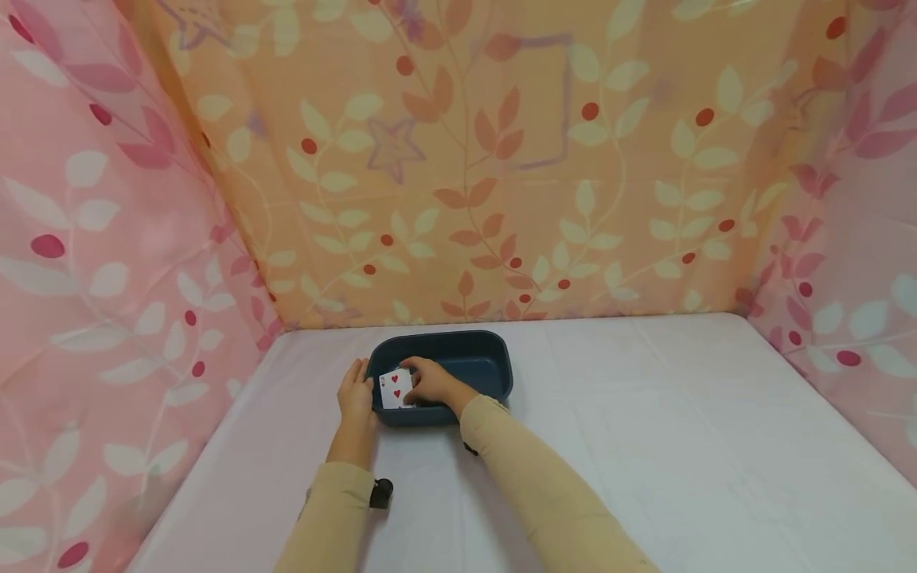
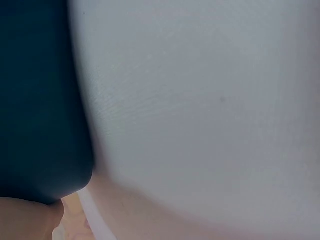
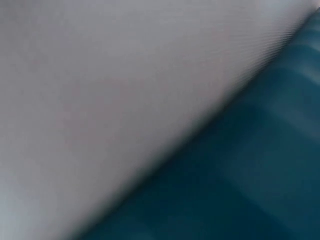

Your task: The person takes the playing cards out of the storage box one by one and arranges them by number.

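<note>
A dark blue rectangular bin [image 1: 476, 338] stands near the far side of the white table. Inside its left end is a white playing card [image 1: 390, 382] with red hearts facing up. My right hand [image 1: 435, 382] reaches over the near rim and pinches the card's right side between thumb and fingers. Against the outside of the bin's left wall rests my left hand [image 1: 355, 395], its fingers straight and pointing away from me. In the left wrist view, part of that hand [image 2: 27, 220] shows below the bin wall [image 2: 40, 100]. Only blurred bin wall [image 3: 240, 175] and table appear in the right wrist view.
White cloth covers the table [image 1: 645, 438], which extends far to the right of the bin. An orange leaf-patterned curtain [image 1: 466, 199] hangs behind it, with pink patterned curtains [image 1: 115, 318] at both sides. A small black device [image 1: 381, 493] is worn at my left wrist.
</note>
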